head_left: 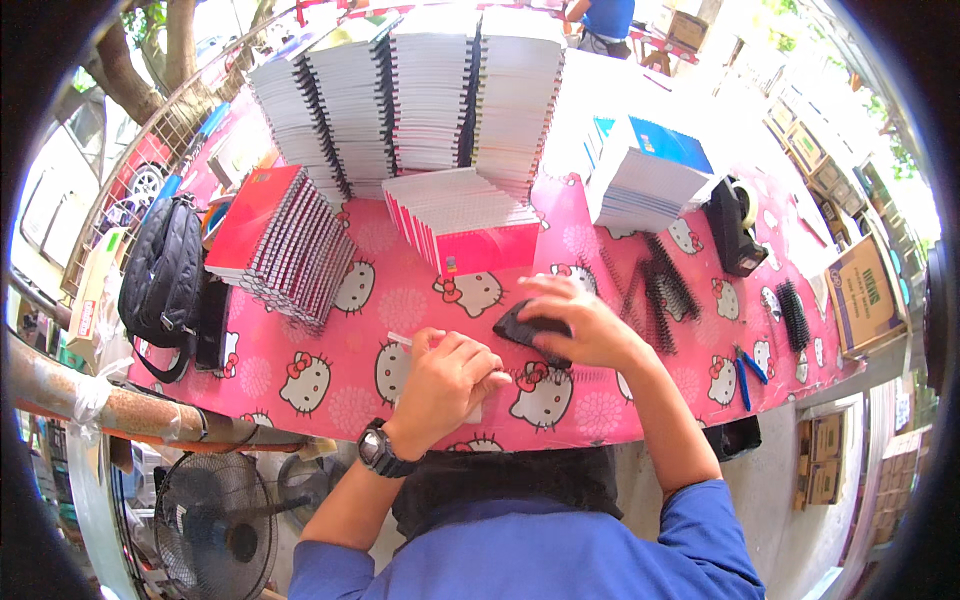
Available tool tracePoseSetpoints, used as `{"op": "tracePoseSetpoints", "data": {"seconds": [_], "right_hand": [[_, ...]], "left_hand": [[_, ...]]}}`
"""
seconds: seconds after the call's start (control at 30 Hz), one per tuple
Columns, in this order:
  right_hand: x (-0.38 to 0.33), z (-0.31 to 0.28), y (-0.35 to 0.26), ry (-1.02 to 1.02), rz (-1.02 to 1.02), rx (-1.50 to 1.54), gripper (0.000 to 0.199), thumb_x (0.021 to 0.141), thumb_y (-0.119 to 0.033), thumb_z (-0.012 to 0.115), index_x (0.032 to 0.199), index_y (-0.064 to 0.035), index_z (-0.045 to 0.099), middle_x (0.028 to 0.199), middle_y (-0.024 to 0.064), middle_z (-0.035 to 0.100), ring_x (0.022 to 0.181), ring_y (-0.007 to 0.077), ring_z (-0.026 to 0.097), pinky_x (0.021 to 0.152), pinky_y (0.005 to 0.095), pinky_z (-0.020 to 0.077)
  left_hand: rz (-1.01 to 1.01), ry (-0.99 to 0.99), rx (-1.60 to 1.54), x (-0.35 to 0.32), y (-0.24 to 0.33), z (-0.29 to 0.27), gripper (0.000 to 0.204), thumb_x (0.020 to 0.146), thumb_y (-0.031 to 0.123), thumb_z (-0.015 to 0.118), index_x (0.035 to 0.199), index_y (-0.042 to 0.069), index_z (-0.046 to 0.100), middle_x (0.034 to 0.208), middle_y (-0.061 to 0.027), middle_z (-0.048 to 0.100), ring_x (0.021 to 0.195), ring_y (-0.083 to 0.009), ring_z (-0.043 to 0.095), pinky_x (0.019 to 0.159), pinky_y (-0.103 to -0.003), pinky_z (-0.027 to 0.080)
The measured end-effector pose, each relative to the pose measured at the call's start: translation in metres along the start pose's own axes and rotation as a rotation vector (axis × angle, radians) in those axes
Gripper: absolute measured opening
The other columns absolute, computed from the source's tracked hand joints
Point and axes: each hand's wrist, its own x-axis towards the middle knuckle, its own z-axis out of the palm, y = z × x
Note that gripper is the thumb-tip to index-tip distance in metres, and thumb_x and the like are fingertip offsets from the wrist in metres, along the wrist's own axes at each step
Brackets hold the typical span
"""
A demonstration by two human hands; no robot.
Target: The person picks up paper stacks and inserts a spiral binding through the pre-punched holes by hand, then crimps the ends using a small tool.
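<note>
My left hand (pixel 452 388), with a black watch on its wrist, is closed low over the pink tablecloth (pixel 330 395). What its fingers hold is hidden. A small pale piece (pixel 400 340) sticks out by its fingertips, and a thin dark coil (pixel 560 377) seems to run from its thumb side. To its right, my right hand (pixel 580 322) curls over a flat black object (pixel 528 328), its fingers slightly blurred; its exact kind is unclear. Just beyond both hands lies a fanned pile of pink-red spiral notebooks (pixel 480 245).
Tall stacks of spiral notebooks (pixel 430 95) stand at the back. Red notebooks (pixel 262 220) and a black bag (pixel 165 280) are left. To the right are blue-covered books (pixel 645 175), black coils (pixel 665 285), a tape dispenser (pixel 738 230), a brush (pixel 793 315) and blue-handled pliers (pixel 748 375).
</note>
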Motion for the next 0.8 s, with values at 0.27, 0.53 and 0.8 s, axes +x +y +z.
{"op": "tracePoseSetpoints", "data": {"seconds": [0.27,0.53,0.8], "right_hand": [[0.010,-0.003,0.007,-0.421,0.167,0.035,0.074,0.056,-0.023,0.082,0.121,-0.0109,0.049,0.142,0.0195,0.029,0.128,0.0379,0.032,0.106,0.0467,0.0289],[-0.013,0.008,0.010,0.045,0.224,0.004,0.054,0.061,-0.034,0.080,0.107,-0.0107,0.064,0.124,0.0241,0.048,0.116,0.0381,0.044,0.098,0.0442,0.0373],[-0.016,0.018,-0.020,-0.046,0.259,0.669,0.056,0.073,-0.049,0.063,0.107,-0.0045,0.067,0.122,0.0182,0.055,0.115,0.0276,0.049,0.098,0.0411,0.0353]], "left_hand": [[0.046,-0.056,0.017,0.002,-0.011,-0.003,0.030,0.075,0.038,0.067,0.095,0.016,0.061,0.093,0.0026,0.063,0.096,-0.0160,0.057,0.098,-0.045,0.026],[-0.050,-0.026,0.022,-0.012,-0.028,-0.014,0.026,0.066,0.029,0.074,0.087,0.017,0.063,0.082,0.0045,0.060,0.090,-0.0146,0.055,0.096,-0.049,0.026],[-0.144,0.099,-0.120,-0.010,-0.012,-0.005,0.047,0.060,0.026,0.080,0.102,0.016,0.061,0.077,0.0067,0.057,0.080,-0.0117,0.056,0.093,-0.044,0.027]]}}
